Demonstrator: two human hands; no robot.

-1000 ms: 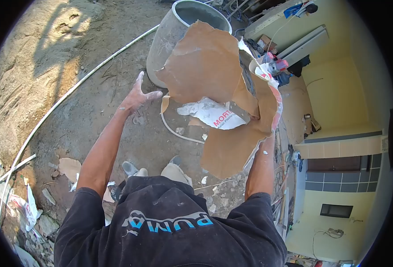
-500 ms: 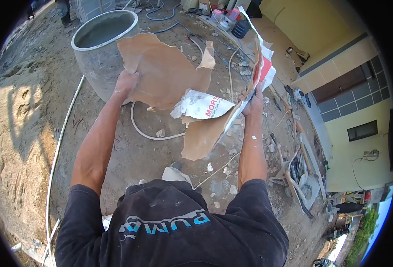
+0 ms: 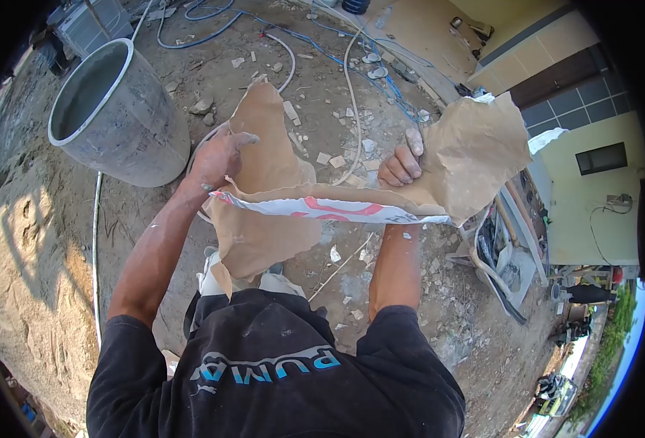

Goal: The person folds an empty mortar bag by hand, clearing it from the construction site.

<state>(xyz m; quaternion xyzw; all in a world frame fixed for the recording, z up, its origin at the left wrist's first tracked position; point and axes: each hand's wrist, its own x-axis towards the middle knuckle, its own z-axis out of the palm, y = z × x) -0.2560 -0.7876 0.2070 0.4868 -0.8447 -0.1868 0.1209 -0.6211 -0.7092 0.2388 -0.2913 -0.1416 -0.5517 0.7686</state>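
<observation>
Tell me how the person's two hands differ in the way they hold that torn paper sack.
The left hand lies spread and flat on the torn paper sack, gripping it at one end; the right hand is curled into a fist around the other end, thumb raised. Brown paper rises behind the left hand, but fans out beyond the right hand to the side. Both are bare and dusty, and both grip the same sack, stretched between them.

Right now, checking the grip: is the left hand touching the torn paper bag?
Touching. The head view shows the left hand clutching one end of the torn paper bag, fingers curled on its edge.
</observation>
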